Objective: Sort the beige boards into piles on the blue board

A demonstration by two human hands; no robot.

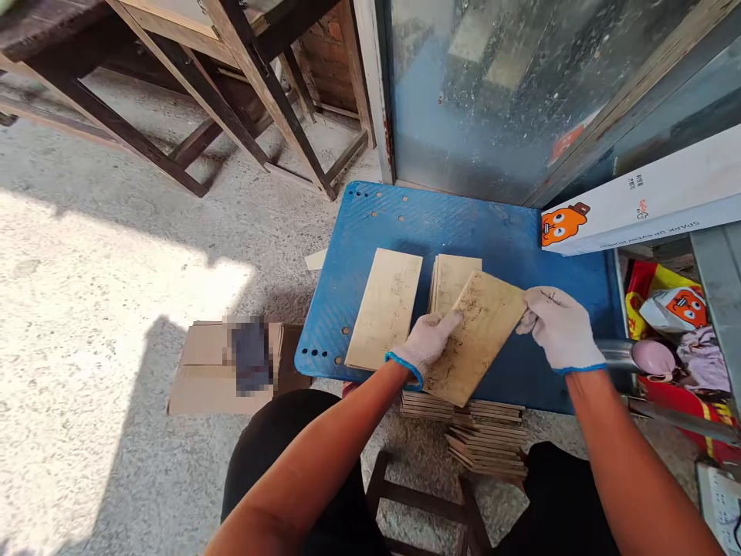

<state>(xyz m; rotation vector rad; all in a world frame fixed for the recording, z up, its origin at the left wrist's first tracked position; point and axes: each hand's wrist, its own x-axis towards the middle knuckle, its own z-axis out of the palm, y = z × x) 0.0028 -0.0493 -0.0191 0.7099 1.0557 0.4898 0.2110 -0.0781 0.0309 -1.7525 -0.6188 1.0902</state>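
Observation:
Both my hands wear white knit gloves with blue cuffs. My left hand (425, 345) grips the near left edge of a thin wooden board (475, 336), which is tilted over a blue table (463, 228). My right hand (560, 326) pinches the board's far right corner. Under it lies a small stack of boards (453, 278). A single board (385, 307) lies flat to the left on the blue table.
More stacked boards (489, 436) sit on the floor between my knees, beside a wooden stool (422, 494). A flattened cardboard box (202, 371) lies at left. A white carton (648, 201) and coloured bags (677, 309) are at right. Wooden frames (231, 85) stand behind.

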